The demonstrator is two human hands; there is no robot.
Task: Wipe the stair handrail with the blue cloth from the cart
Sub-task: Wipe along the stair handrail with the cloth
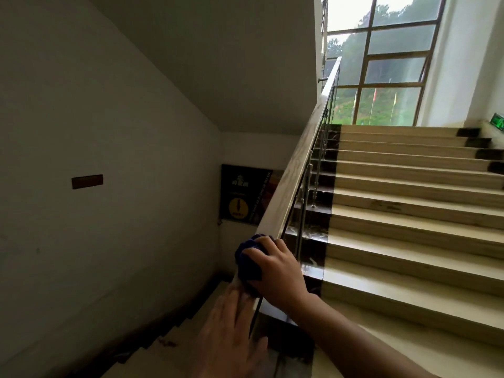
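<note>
A pale wood-grain handrail (296,173) climbs from the bottom centre up toward the window. The blue cloth (246,261) is bunched on top of the rail low in the frame. My right hand (275,268) grips the cloth and curls over the rail with it. Just below, my left hand (231,336) lies flat on the rail with its fingers straight, blurred and close to the camera. The cart is not in view.
Beige steps with dark side trim (409,214) rise on the right to a landing under a large window (381,58). Metal balusters (305,197) stand under the rail. A dark poster (245,195) hangs on the wall at left, above a lower stair flight (163,336).
</note>
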